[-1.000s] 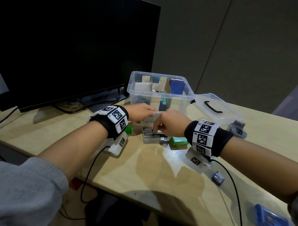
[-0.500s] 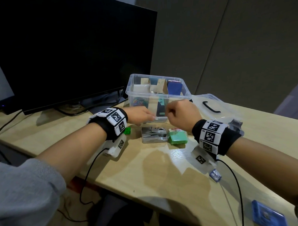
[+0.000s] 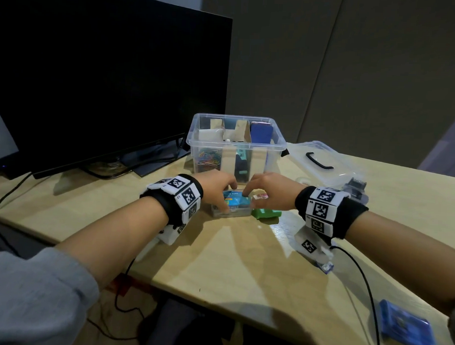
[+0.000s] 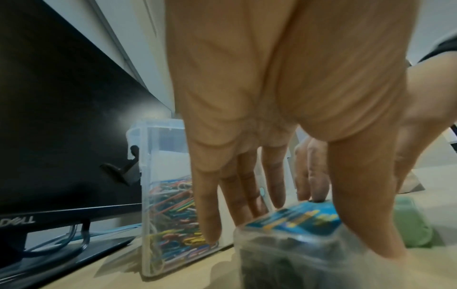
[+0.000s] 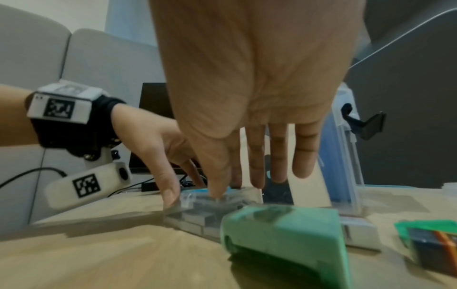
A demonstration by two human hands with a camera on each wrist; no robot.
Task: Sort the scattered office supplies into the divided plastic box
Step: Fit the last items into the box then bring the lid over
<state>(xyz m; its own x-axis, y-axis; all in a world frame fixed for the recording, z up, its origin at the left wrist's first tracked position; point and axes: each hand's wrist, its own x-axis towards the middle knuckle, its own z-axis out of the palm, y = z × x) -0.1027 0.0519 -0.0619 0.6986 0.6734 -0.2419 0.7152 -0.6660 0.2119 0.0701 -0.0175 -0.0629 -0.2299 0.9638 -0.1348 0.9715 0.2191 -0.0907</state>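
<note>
The monitor [image 4: 61,136] bezel reads "DELL", mirrored in the left wrist view. The small clear case [image 3: 232,205] has a blue label whose print is too blurred to read; its dark contents may be clips. It sits on the counter [image 3: 243,264] just before the divided plastic box [image 3: 235,146]. The left hand [image 3: 215,187] grips its left end, fingers [image 4: 207,205] and thumb curled over the edges. The right hand [image 3: 270,192] presses fingertips on its lid. One green stapler [image 5: 284,234] lies beside it.
</note>
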